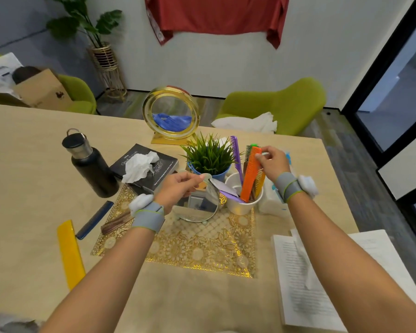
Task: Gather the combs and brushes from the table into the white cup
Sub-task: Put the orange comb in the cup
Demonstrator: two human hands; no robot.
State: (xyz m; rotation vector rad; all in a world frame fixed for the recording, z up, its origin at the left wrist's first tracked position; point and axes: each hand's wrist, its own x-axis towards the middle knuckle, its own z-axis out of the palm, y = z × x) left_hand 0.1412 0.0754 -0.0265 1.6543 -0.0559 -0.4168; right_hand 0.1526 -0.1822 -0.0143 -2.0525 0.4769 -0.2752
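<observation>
The white cup (240,205) stands on the gold placemat (197,251) and holds a purple comb (235,155), an orange comb (250,174), a yellow-brown comb and a dark brush with a green tip (250,149). My right hand (271,162) pinches the top of the orange comb, which stands in the cup. My left hand (178,188) grips the rim of a round mirror (199,207) beside the cup. On the table to the left lie a yellow comb (70,253), a dark blue comb (94,219) and a brown comb (117,223).
A potted green plant (209,157) stands right behind the cup. A black bottle (89,164), a dark book with a crumpled tissue (142,167) and a gold ring ornament (171,114) are further back. Open printed pages (303,280) lie at the right; green chairs beyond the table.
</observation>
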